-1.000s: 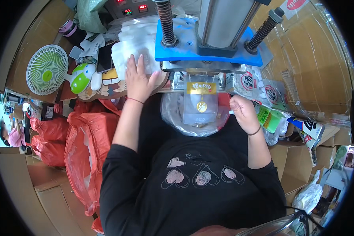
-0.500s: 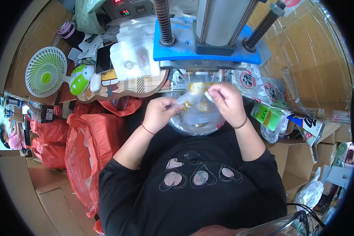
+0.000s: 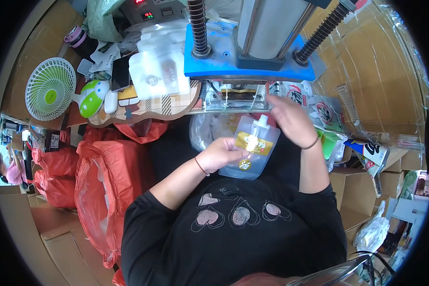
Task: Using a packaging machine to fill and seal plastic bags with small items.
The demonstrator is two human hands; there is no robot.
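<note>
In my left hand (image 3: 219,156) is a clear spout pouch (image 3: 260,165) with a gold label, pinched by its left side, its white spout pointing up. The pouch hangs in front of my chest, just below the table edge. My right hand (image 3: 293,123) is off the pouch, fingers stretched toward the metal fixture (image 3: 236,97) beneath a blue press plate (image 3: 250,68); I cannot tell whether the fingertips touch it. Behind the pouch, below the fixture, sits a clear plastic bag (image 3: 207,131) with its contents partly hidden.
On the left, a patterned board (image 3: 167,105) holds flat white pouches (image 3: 152,71), a phone (image 3: 121,73) and a green-white fan (image 3: 50,88). Red plastic bags (image 3: 112,176) stand at my left. Cardboard (image 3: 367,76) walls the right side, near a green packet (image 3: 327,143).
The pouch has come down toward my chest and turned upright in my left hand. My right hand has let go of it and moved up and right, beside the press.
</note>
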